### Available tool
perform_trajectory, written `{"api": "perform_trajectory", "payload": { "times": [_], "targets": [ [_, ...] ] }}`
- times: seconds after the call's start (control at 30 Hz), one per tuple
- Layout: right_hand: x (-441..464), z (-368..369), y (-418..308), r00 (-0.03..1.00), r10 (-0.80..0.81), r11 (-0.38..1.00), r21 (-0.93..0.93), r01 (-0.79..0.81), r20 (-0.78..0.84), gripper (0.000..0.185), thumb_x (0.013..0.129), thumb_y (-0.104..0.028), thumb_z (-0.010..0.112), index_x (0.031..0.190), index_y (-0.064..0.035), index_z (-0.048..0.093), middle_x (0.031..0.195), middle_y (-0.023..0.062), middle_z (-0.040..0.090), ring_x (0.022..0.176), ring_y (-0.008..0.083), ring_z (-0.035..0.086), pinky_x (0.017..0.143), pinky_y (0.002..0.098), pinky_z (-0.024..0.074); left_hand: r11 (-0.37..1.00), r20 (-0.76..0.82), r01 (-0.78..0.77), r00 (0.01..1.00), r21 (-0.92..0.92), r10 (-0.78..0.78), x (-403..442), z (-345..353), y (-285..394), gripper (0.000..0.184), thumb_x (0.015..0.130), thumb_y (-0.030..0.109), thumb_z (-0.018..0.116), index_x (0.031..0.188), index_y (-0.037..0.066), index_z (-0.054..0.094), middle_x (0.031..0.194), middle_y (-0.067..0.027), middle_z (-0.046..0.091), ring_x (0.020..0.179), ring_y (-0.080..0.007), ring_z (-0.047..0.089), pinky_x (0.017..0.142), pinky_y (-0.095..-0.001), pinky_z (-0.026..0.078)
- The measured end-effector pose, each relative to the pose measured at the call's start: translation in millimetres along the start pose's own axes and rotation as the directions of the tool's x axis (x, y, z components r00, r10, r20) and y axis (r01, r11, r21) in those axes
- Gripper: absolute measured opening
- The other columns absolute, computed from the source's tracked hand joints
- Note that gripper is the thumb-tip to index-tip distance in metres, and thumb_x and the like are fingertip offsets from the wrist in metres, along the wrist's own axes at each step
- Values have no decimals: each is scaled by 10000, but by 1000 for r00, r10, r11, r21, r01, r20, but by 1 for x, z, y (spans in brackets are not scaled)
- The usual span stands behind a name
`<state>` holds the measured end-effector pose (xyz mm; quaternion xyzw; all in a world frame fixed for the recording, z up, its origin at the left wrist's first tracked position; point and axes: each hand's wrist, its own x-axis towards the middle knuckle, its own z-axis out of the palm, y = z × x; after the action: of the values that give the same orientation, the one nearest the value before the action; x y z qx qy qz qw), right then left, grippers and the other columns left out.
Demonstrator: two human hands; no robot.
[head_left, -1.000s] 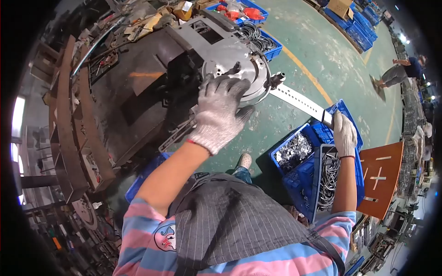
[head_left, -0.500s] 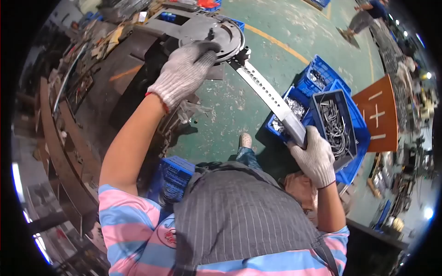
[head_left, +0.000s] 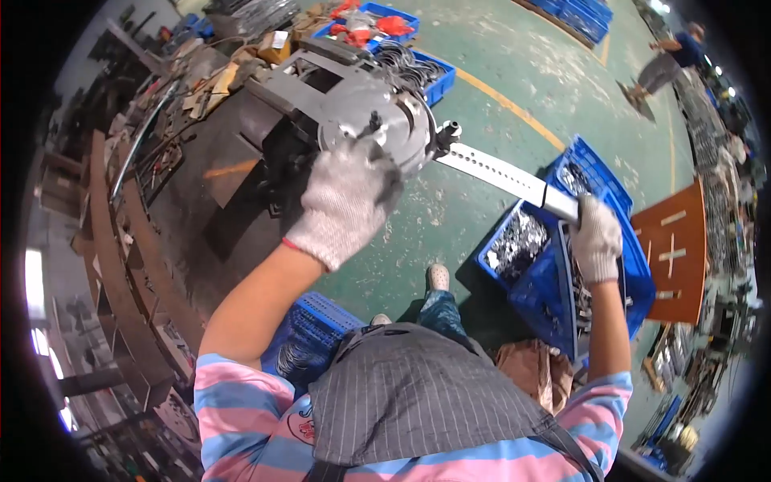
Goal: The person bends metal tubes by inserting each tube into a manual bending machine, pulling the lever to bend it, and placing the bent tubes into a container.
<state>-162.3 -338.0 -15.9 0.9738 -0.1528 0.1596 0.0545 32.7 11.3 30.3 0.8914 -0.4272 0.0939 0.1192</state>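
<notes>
A bending machine with a round grey metal disc (head_left: 365,108) stands in front of me. From its right side a long flat metal lever (head_left: 502,177) with a row of holes sticks out. My right hand (head_left: 596,237), in a knitted glove, is wrapped round the lever's outer end. My left hand (head_left: 349,197), also gloved, rests at the near edge of the disc with its fingers curled; what lies under the fingertips is hidden. A short upright pin (head_left: 375,120) stands on the disc just beyond them.
Blue crates (head_left: 534,297) with small shiny metal parts stand below the lever. Another blue crate (head_left: 309,337) sits by my left side. Curved metal pieces (head_left: 405,68) fill a crate behind the machine. An orange-brown board (head_left: 671,249) stands at right. A person (head_left: 675,56) is farther off.
My right hand has swung the lever away from me and to the right, so it slants less steeply. The left hand stays at the disc. My view has shifted too.
</notes>
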Motion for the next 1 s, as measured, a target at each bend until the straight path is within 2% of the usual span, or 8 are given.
{"api": "perform_trajectory", "payload": {
  "times": [0.27,0.43,0.53,0.6,0.67,0.83,0.9,1.0],
  "targets": [
    [237,86,19,999,31,994,-102,-30,10,225,868,-140,612,1076,-166,693,1024,142,683,1008,350,664,842,461,549,989,-133,73,989,127,-56,13,14,37,165,739,191,760,867,117,686,1009,-64,618,986,-288,585,853,-443,453],
    [195,46,10,951,-201,979,-17,202,-235,614,747,-159,807,1316,-120,579,1404,170,540,1252,389,539,1036,481,445,743,-206,123,920,-658,-334,17,-28,67,185,775,51,733,937,46,644,1013,-145,636,871,-264,642,788,-406,531],
    [133,3,-40,916,-320,690,603,400,-241,375,815,-164,778,1169,-91,679,924,100,706,861,303,675,817,392,522,385,-431,-283,818,-878,-381,17,-40,61,226,836,24,693,1038,47,593,1035,-158,620,897,-236,632,782,-368,526],
    [102,-33,-90,815,-502,150,957,-247,289,269,968,-232,621,1158,-49,676,924,113,711,749,207,668,667,332,527,43,-450,-497,741,-866,-498,26,-38,72,218,881,14,669,1064,44,556,1053,-148,609,919,-220,625,748,-342,533],
    [102,-48,-124,433,-765,-136,538,-832,477,308,1029,-272,532,1198,-42,648,999,102,711,755,176,668,660,291,527,83,-407,-415,801,-906,-439,32,-23,77,240,893,-5,673,1088,48,543,1101,-139,602,936,-218,625,776,-335,540],
    [84,-28,-159,871,-430,-311,866,-390,238,373,1060,-301,479,1204,17,610,1004,109,687,738,178,661,636,294,536,59,-243,-245,841,-968,-484,4,14,93,249,907,18,686,1132,64,588,1112,-155,637,1002,-249,669,863,-362,553],
    [95,-34,-157,703,-417,-413,569,-711,576,397,1059,-302,482,1167,61,599,907,108,663,680,182,643,605,306,543,-92,150,119,835,-989,-530,-16,-1,86,288,864,49,760,1072,21,562,1149,-160,621,1034,-227,653,874,-373,546],
    [112,-19,-147,727,-375,-217,708,-672,575,375,1043,-287,469,1108,55,610,831,80,653,598,146,609,487,263,500,623,-323,200,715,-756,-620,-38,-15,61,353,889,205,767,1087,-12,570,1091,-187,638,1013,-274,655,833,-408,543]
  ]
}}
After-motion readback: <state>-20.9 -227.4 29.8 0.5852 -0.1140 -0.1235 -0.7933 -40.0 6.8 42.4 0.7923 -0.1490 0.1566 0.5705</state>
